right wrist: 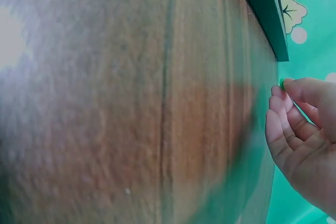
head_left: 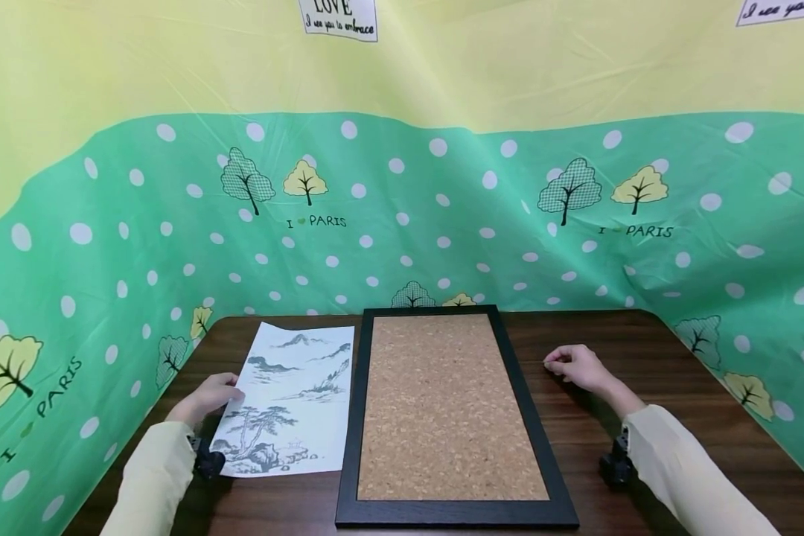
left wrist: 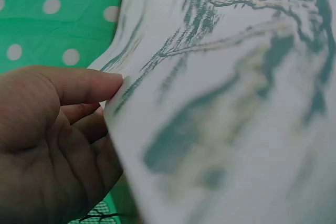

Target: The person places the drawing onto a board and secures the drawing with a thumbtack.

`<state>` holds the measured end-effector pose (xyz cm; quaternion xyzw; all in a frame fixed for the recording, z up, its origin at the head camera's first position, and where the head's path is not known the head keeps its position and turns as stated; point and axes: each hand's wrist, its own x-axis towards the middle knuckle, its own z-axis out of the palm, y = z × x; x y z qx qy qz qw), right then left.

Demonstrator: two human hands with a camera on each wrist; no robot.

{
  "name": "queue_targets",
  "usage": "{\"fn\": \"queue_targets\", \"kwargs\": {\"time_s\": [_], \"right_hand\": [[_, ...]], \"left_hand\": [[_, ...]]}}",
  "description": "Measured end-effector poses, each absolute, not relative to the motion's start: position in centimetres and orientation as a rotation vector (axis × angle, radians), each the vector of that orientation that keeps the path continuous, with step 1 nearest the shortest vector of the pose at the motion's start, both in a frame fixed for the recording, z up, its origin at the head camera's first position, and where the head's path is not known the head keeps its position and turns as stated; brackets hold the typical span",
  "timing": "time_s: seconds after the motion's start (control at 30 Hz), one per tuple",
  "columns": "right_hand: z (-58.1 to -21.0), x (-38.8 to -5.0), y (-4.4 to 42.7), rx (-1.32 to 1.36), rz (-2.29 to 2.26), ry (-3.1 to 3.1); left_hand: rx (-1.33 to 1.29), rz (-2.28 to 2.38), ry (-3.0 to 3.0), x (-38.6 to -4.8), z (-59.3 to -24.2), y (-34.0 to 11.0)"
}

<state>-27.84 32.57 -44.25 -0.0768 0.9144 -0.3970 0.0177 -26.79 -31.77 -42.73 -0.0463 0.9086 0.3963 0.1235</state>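
In the head view my left hand (head_left: pixel 209 396) pinches the left edge of a white paper sheet (head_left: pixel 328 439) printed with an ink landscape of mountains and pines. The left wrist view shows the thumb on top of the sheet (left wrist: pixel 273 166) and fingers behind it. To the right of the sheet lies a cork board (head_left: pixel 449 409) in a black frame. My right hand (head_left: pixel 579 368) is right of the board, apart from it. Between its thumb and fingertips is a small green push pin (right wrist: pixel 282 83), mostly hidden by the fingers.
Everything lies on a dark brown wooden table (head_left: pixel 603 461). A green and yellow curtain (head_left: pixel 435 223) with dots and trees hangs behind and beside it. Dark wrist cameras sit below both sleeves.
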Motion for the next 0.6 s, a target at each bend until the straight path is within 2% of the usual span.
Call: {"fn": "queue_targets", "kwargs": {"time_s": [0.6], "right_hand": [[-43.5,-27.4,32.5,-0.250,-1.196,2.837]], "left_hand": [[0.053,1.615,2.383,-25.3,-38.6,-34.4]]}}
